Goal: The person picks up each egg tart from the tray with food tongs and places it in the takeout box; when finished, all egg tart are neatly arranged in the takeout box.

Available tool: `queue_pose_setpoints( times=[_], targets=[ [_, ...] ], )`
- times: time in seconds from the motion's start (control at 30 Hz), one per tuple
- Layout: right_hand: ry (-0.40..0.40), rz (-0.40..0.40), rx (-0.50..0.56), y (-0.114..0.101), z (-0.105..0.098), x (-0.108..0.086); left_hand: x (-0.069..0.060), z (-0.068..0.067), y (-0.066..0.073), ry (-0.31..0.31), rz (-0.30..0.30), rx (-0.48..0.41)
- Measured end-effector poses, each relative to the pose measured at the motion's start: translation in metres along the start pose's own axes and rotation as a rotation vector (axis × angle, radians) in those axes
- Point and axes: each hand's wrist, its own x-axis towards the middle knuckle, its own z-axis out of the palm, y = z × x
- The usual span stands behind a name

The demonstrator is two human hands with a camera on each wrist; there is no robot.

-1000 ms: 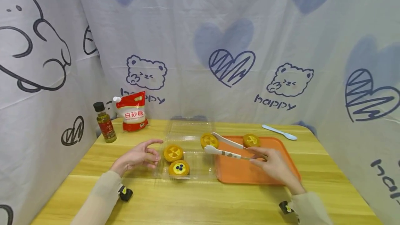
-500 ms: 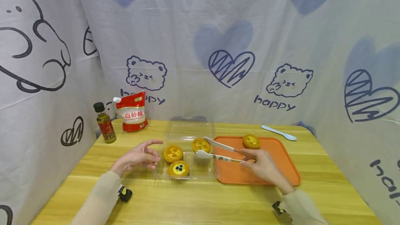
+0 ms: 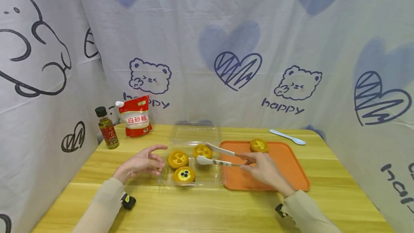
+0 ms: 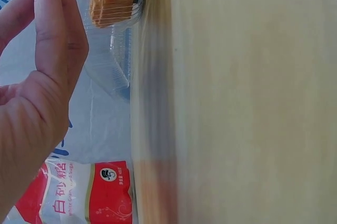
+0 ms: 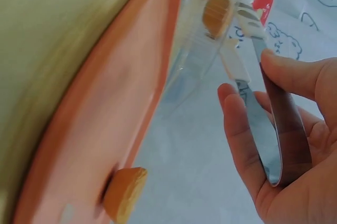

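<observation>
My right hand (image 3: 263,170) grips a pair of metal tongs (image 5: 292,139) with pale tips. Between those tips is an egg tart (image 3: 202,151) with a patterned yellow top, over the right half of a clear plastic box (image 3: 208,179). Whether it touches the box floor cannot be told. In the box's left half sit another patterned tart (image 3: 178,159) and a tart with blueberries (image 3: 184,174). My left hand (image 3: 142,163) is beside the box's left wall, fingers loosely bent and holding nothing; contact with the wall is unclear. The box's clear lid (image 3: 195,132) stands raised behind.
An orange tray (image 3: 268,181) right of the box bears one more tart (image 3: 259,145) at its back edge. A pale blue spoon (image 3: 288,137) lies behind the tray. A sugar bag (image 3: 137,118) and a dark-capped bottle (image 3: 108,130) stand at the back left.
My right hand has moved left with the tongs, carrying the tart from the tray's left edge to over the box. My left hand has stayed in place.
</observation>
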Motion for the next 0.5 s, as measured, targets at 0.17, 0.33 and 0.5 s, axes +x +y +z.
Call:
queue_pose_setpoints(
  times=[0.17, 0.33, 0.5],
  targets=[
    [0.007, 0.001, -0.032, -0.009, 0.001, 0.001, 0.000, 0.000, 0.000, -0.002, 0.002, -0.001],
    [-0.011, 0.021, -0.088, -0.017, 0.003, 0.004, 0.000, 0.000, 0.000, -0.005, 0.000, 0.002],
    [-0.021, 0.033, -0.114, -0.025, 0.004, 0.006, -0.001, 0.000, -0.001, -0.005, 0.002, 0.003]
  ],
)
